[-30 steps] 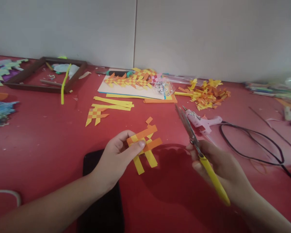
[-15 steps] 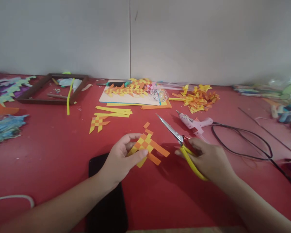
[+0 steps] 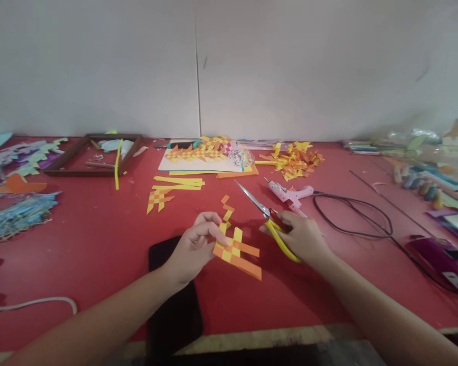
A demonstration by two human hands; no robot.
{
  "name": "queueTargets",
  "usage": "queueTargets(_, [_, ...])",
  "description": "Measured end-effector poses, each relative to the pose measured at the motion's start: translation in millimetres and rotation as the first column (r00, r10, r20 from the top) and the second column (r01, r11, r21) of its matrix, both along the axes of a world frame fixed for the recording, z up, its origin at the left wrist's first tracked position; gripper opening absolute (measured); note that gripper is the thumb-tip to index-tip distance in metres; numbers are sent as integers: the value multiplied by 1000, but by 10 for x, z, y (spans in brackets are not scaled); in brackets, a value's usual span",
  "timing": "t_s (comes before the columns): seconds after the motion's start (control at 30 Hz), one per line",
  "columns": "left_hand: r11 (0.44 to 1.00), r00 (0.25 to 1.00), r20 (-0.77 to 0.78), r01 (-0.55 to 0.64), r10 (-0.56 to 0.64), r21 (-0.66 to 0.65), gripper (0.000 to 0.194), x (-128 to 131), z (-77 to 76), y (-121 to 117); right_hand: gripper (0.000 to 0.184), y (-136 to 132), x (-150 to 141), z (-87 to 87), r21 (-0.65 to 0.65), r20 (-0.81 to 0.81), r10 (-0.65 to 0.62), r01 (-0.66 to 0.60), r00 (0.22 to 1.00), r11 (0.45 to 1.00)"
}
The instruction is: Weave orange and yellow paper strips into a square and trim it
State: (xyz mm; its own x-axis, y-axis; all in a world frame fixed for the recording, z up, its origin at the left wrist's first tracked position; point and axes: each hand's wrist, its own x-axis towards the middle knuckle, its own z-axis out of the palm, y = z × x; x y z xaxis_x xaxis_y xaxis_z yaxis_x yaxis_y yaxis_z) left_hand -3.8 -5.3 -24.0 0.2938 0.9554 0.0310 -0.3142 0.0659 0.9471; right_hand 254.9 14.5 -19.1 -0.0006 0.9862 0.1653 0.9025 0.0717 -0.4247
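Between the fingers of my left hand is a woven paper piece, checkered orange and yellow, with loose strip ends sticking out to the right and upward. My right hand is closed on a pair of scissors with yellow handles; the blades point up and left, apart from the paper. A few small paper offcuts lie just beyond the woven piece. Farther back on the left rests a smaller woven paper piece, below several yellow paper strips.
A pink glue gun with a black cord lies beyond my right hand. Under my left forearm is a black phone-like slab. Toward the wall are a brown frame, a white sheet and a heap of paper scraps.
My left hand has turned the woven piece over, and its strips now angle lower right. The scissors stay in my right hand. The view has shifted, showing the table's front edge.
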Motion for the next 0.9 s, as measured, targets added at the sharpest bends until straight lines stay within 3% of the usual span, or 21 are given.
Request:
queueTargets(0.17, [992, 996, 53, 76, -71, -102, 17, 15, 2, 3, 62, 16, 9, 38, 1, -30, -8, 8, 1000, 1000])
queueTargets(0.27, [987, 995, 78, 68, -57, -146, 15, 19, 94, 13, 60, 13, 12, 71, -11, -57, -2, 1, 998, 1000])
queueTargets(0.4, [984, 998, 57, 36, -26, -177, 30, 4, 123, 18, 58, -14, 17, 90, -39, -132, 15, -21, 991, 999])
queueTargets(0.57, [982, 1000, -29, -16, 11, -188, 17, 19, 49, 0, 53, -58, 22, 93, -105, -246, 26, -54, 969, 993])
queueTargets(0.63, [982, 999, -39, -31, 24, -185, 23, 34, 48, -7, 49, -69, 26, 99, -104, -280, 38, -69, 959, 992])
queueTargets(0.77, [970, 999, -9, -41, 40, -238, 52, 43, 60, -12, 44, -82, 46, 96, -68, -303, 70, -94, 950, 993])
queueTargets(0.9, [960, 998, -48, -53, 42, -276, 37, 20, 12, -11, 43, -93, 79, 62, -87, -321, 61, -94, 945, 992])
